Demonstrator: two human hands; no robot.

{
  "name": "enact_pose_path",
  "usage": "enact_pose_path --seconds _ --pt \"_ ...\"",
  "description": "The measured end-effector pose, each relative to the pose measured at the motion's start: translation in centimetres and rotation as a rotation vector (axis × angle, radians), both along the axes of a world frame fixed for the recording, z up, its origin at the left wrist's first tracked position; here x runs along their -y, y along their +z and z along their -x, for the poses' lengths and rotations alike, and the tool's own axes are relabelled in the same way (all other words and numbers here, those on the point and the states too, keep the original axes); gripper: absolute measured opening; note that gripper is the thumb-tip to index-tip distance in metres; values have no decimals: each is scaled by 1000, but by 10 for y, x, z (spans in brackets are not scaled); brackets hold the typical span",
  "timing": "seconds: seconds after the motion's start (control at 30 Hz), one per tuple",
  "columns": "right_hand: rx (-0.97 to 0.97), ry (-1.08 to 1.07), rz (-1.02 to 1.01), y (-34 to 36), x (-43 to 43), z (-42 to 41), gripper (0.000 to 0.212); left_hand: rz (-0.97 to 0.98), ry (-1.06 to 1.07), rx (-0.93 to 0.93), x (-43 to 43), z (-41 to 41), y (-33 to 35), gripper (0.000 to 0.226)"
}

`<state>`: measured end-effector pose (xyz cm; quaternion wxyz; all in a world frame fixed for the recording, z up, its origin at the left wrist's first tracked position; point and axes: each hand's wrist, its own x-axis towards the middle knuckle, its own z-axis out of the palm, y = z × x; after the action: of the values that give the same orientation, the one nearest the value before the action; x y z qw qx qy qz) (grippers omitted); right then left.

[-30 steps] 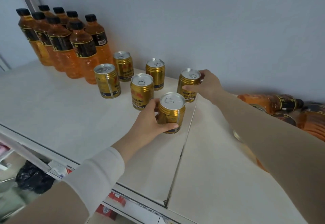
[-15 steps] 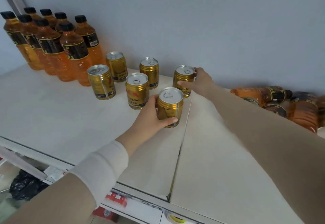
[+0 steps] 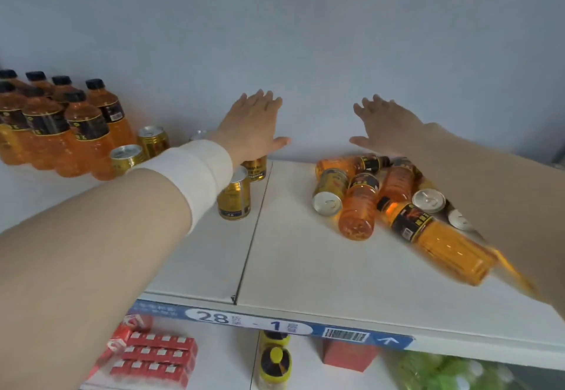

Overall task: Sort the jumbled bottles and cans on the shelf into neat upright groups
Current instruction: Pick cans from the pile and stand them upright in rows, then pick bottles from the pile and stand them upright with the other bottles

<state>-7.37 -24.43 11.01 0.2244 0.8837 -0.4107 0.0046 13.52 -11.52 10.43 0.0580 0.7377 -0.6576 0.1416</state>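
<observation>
you're holding l hand (image 3: 253, 126) and r hand (image 3: 385, 123) flat over shelf (image 3: 290, 267), fingers straight, gripping nothing. jumbled pile (image 3: 360, 203) is lying under r arm; upright cans (image 3: 234, 198) sitting below l wrist, contact unclear.

White shelf (image 3: 305, 270): upright bottles (image 3: 61, 132), standing cans (image 3: 234, 197), toppled heap (image 3: 379, 197).
</observation>
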Motion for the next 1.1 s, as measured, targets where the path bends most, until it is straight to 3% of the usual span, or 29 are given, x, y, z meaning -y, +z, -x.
enact_pose_path --seconds 0.1,0.27,0.43,0.53,0.83,1.0,1.1 --pt "-42 -7 32 8 -11 45 72 -19 30 114 6 40 4 78" --pt "-86 -10 0 -7 -29 110 71 -142 126 72 8 108 -21 76" --pt "57 -101 -247 -31 -39 150 56 -162 129 9 4 169 -42 60" --pt "99 -150 -377 -49 -43 158 51 -183 197 -172 9 190 -56 55" --pt "226 -290 -685 -91 -27 156 55 -159 426 -565 37 197 -112 78" --pt "274 -314 -725 -92 -25 157 53 -43 403 -681 39 192 -118 73" --pt "358 -346 -741 -97 -22 159 51 -32 407 -870 37 189 -116 58"
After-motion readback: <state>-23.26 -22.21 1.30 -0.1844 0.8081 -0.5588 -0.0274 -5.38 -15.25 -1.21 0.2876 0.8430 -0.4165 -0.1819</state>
